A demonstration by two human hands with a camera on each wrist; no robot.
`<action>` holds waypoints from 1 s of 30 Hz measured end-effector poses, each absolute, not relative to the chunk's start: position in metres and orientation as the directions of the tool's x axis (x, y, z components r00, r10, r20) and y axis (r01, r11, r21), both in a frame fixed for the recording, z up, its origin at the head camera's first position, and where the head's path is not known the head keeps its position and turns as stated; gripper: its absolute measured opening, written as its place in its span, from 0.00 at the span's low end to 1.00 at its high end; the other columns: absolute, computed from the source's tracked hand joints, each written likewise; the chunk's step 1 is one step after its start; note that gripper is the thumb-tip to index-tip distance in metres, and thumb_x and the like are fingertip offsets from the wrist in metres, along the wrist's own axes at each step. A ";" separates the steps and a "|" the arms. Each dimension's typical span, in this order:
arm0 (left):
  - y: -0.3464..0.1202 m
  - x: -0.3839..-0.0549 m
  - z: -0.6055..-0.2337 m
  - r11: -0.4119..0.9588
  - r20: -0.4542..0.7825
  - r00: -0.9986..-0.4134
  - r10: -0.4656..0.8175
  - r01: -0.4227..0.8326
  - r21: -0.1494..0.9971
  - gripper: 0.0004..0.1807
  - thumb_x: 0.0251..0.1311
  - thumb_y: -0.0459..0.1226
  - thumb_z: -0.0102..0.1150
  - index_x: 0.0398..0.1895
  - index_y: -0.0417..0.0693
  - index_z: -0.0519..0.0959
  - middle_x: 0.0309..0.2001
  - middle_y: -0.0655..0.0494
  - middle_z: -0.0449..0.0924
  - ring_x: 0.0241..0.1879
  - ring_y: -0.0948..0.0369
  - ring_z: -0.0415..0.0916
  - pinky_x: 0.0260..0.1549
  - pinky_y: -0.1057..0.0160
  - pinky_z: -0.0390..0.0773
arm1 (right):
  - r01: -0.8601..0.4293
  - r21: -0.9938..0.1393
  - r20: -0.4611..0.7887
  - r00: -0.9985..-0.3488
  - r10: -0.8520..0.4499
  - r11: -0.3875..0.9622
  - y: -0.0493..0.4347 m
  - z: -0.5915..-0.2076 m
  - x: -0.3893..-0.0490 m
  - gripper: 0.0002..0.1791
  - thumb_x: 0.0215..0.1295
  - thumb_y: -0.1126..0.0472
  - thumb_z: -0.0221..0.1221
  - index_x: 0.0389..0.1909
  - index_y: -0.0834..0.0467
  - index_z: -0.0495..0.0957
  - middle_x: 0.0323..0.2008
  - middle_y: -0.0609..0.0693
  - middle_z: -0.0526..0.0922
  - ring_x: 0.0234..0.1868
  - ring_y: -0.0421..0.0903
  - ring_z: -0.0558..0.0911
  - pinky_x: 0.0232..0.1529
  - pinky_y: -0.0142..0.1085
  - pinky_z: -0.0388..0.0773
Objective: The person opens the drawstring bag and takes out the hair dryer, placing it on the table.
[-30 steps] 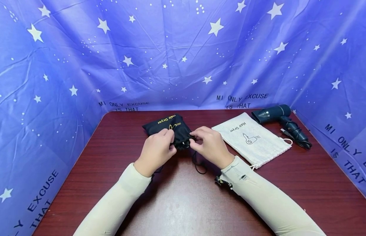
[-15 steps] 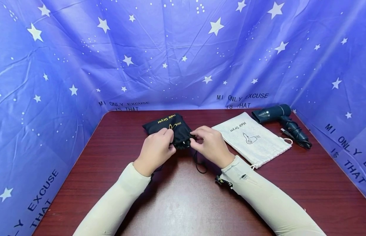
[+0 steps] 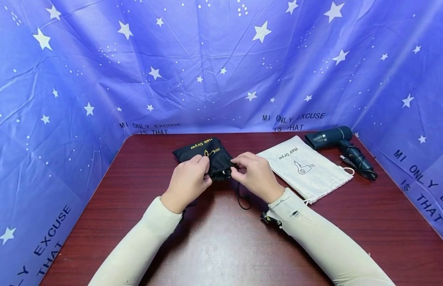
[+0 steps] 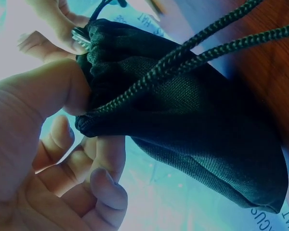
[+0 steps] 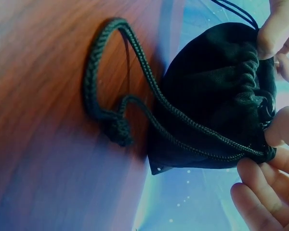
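Note:
A black drawstring bag (image 3: 219, 159) with yellow "Hair Dryer" print is held at its gathered mouth by both hands, near the middle of the table. My left hand (image 3: 187, 180) pinches the left side of the mouth between thumb and fingers. On the opposite side, my right hand (image 3: 257, 176) pinches the rim. Knotted black cord (image 5: 118, 115) hangs in a loop from the right end. In the left wrist view, two cord strands (image 4: 197, 45) run out from the left end. Something shiny shows inside the partly gathered mouth; what it is, I cannot tell.
A white drawstring bag (image 3: 289, 163) printed "Hair Dryer" lies flat to the right of my right hand. Behind it, a dark hair dryer (image 3: 332, 139) with its cord wound round the handle rests near the table's back right corner. Blue star-patterned cloth (image 3: 207, 59) encloses the table (image 3: 214, 246).
Both hands keep their pinch on the black bag's mouth. The gathers between them look slightly smoother and more spread. Everything else stays in place.

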State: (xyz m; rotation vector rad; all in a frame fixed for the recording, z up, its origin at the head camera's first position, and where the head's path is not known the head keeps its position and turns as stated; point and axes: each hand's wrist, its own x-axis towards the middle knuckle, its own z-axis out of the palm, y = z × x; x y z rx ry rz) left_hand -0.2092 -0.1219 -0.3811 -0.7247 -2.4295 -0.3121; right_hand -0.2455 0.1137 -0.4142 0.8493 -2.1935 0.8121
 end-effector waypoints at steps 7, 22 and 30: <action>-0.124 -0.211 -0.381 0.827 0.606 -0.678 0.417 0.559 0.056 0.14 0.45 0.29 0.65 0.24 0.50 0.67 0.23 0.58 0.65 0.18 0.59 0.68 0.18 0.59 0.68 | -0.738 -0.312 0.740 -0.584 -0.334 0.599 0.116 -0.414 -0.247 0.09 0.55 0.63 0.71 0.38 0.57 0.89 0.36 0.46 0.88 0.31 0.38 0.87 0.33 0.31 0.84; -0.125 -0.211 -0.380 0.838 0.588 -0.695 0.413 0.543 0.054 0.14 0.45 0.30 0.65 0.23 0.51 0.67 0.23 0.58 0.65 0.18 0.60 0.67 0.17 0.59 0.67 | -0.739 -0.309 0.742 -0.581 -0.335 0.598 0.116 -0.413 -0.248 0.09 0.55 0.63 0.71 0.38 0.58 0.89 0.37 0.47 0.88 0.31 0.38 0.88 0.34 0.31 0.84; -0.127 -0.210 -0.376 0.846 0.576 -0.708 0.408 0.530 0.053 0.15 0.45 0.29 0.64 0.21 0.51 0.66 0.22 0.58 0.63 0.17 0.60 0.63 0.16 0.60 0.63 | -0.731 -0.308 0.734 -0.590 -0.337 0.609 0.118 -0.412 -0.249 0.09 0.55 0.64 0.71 0.38 0.57 0.89 0.36 0.46 0.88 0.31 0.38 0.87 0.34 0.31 0.84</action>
